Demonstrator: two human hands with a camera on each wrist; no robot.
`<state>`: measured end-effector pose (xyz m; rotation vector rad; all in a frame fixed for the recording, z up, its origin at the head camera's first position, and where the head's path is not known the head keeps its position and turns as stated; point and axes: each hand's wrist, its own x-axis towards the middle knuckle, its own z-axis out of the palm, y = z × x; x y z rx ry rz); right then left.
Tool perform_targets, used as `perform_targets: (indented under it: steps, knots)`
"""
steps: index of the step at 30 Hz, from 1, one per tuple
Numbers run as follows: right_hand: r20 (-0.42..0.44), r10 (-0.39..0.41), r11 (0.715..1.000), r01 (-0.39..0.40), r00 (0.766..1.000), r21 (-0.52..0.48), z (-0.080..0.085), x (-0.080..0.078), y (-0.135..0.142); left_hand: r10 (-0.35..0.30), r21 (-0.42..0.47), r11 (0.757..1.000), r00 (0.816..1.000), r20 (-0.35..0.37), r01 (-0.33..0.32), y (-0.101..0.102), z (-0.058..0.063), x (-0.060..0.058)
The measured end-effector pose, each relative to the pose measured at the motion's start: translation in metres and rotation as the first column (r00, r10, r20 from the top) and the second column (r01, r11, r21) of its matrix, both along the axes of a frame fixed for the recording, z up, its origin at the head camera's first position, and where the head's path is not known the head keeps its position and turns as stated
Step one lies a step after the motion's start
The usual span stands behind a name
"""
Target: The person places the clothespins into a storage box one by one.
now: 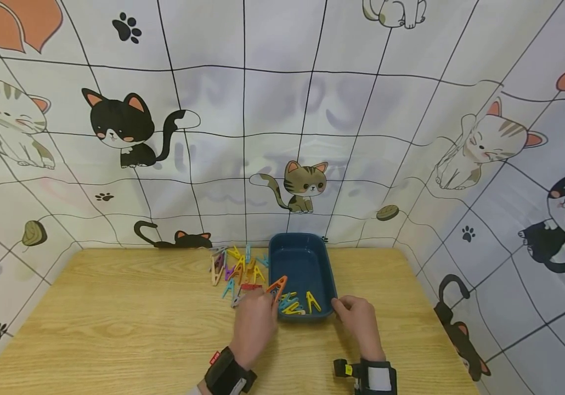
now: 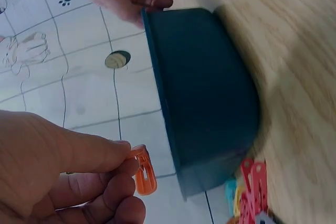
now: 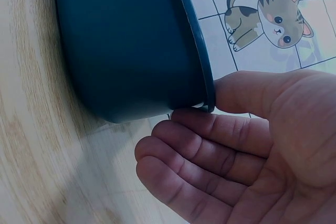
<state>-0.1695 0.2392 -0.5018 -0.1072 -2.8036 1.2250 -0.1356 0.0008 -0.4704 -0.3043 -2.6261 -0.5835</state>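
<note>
Orange clothespin in left-hand pinch at bin's left rim; right hand on bin

Blue bin (image 1: 299, 258) sits on the wooden table (image 1: 139, 312). Contents: yellow and blue clothespins (image 1: 289, 304) bunched at the near left, plus one yellow clothespin (image 1: 312, 302) standing apart to their right; the far part shows bare floor. Count in the bunch: can't tell, they overlap.

Loose pile (image 1: 233, 266) lies just left of the bin: purple, yellow, blue, beige and brownish clips, with a red clip (image 1: 251, 286) at its near side. Left hand (image 1: 255, 326) hides part of that near side (so no count there either). Both wrist views show only the bin's outer walls, nothing inside; left wrist view cuts off the pile at the bottom.

Orange clothespin (image 2: 146, 174): plastic, slotted leg, one end covered by fingertips. Head view puts it across the left rim, legs spread in a V. Left thumb and index are closed on it, other fingers curled. Right hand (image 1: 359, 321) pinches the bin's near-right rim between thumb and index, remaining fingers loosely bent below.
</note>
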Motion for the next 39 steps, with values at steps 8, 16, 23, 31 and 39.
perform_targets:
  steps: [8, 16, 23, 31, 39]
  knots:
    - [0.005, -0.001, 1.0, 0.001, 1.0, 0.0, 0.0, 0.0, -0.001, -0.039, -0.046, 0.998, 0.998, -0.053, 0.037, 0.014, -0.013, -0.006]
    - [-0.001, 0.003, 1.0, -0.003, 1.0, 0.005, 0.0, 0.0, -0.001, -0.045, -0.001, 0.999, 0.998, -0.04, 0.046, 0.021, -0.021, -0.01]
    - [-0.002, 0.005, 1.0, -0.005, 1.0, 0.002, 0.0, 0.0, -0.001, -0.054, 0.056, 0.997, 0.998, -0.011, 0.054, 0.018, -0.023, -0.011]
    - [0.002, 0.006, 1.0, -0.006, 1.0, 0.027, 0.0, 0.0, 0.0, -0.026, 0.123, 0.992, 1.0, -0.001, 0.026, -0.001, -0.021, -0.011]
    - [0.011, 0.009, 1.0, -0.009, 1.0, 0.029, 0.002, 0.001, 0.0, 0.072, 0.139, 0.988, 0.996, -0.059, -0.063, -0.029, -0.025, -0.015]
